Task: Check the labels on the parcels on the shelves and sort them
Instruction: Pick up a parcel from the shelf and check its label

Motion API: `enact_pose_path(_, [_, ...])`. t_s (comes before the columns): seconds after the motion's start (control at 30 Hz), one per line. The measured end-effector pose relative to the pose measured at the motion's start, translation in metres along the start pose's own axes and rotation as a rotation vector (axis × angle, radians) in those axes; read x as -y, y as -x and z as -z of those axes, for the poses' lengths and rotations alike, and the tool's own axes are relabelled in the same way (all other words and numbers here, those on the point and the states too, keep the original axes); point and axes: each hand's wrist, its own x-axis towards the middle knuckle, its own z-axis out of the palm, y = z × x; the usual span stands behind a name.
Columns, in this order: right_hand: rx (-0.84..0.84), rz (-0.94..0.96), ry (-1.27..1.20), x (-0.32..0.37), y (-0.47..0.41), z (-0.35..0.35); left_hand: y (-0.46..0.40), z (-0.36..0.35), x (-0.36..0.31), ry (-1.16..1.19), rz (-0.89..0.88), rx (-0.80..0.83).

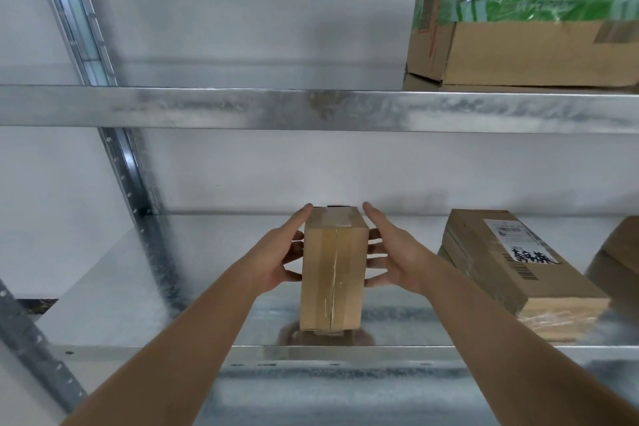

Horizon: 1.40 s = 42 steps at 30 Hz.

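A small brown cardboard parcel point(332, 273), sealed with clear tape along its middle seam, stands upright on the metal shelf point(138, 304) near its front edge. No label shows on the face turned toward me. My left hand point(287, 252) is at the parcel's left side and my right hand point(387, 252) at its right side. Both have spread, nearly straight fingers with the fingertips at the cardboard. The thumbs reach up beside its top corners.
To the right on the same shelf lies a flat parcel point(501, 263) with a white barcode label point(518, 245) and black handwriting. Another brown box point(619, 259) is cut off at the right edge. A large box with green tape point(536, 45) sits on the upper shelf point(242, 109). A metal upright point(138, 201) stands at the left.
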Motion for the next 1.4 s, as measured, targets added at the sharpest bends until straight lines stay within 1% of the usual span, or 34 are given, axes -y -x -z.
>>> enact_pose_path(0.13, [0.037,-0.026,0.069,0.006,-0.005,0.002,-0.001,0.0,0.002,-0.045,-0.01,0.044])
enact_pose_path(0.27, [0.079,-0.053,0.178,0.008,-0.011,0.003,-0.008,0.005,0.001,-0.098,0.082,0.066])
enact_pose_path(0.4, [0.096,-0.106,0.223,0.018,-0.013,0.001,-0.012,0.003,-0.01,-0.153,0.152,0.077])
enact_pose_path(0.5, [0.093,-0.128,0.214,0.019,-0.015,0.001,-0.017,0.001,-0.014,-0.195,0.181,0.09])
enact_pose_path(0.73, [0.12,-0.147,0.179,0.015,-0.02,0.003,-0.019,0.002,-0.015,-0.192,0.211,0.115])
enact_pose_path(0.9, [0.12,-0.144,0.201,0.018,-0.022,0.003,-0.021,0.002,-0.017,-0.185,0.229,0.116])
enact_pose_path(1.13, [0.11,-0.115,0.225,0.017,-0.022,0.002,-0.022,0.001,-0.016,-0.211,0.218,0.074])
enact_pose_path(1.4, [0.085,-0.12,0.213,0.016,-0.019,0.0,-0.023,0.001,-0.014,-0.219,0.213,0.082])
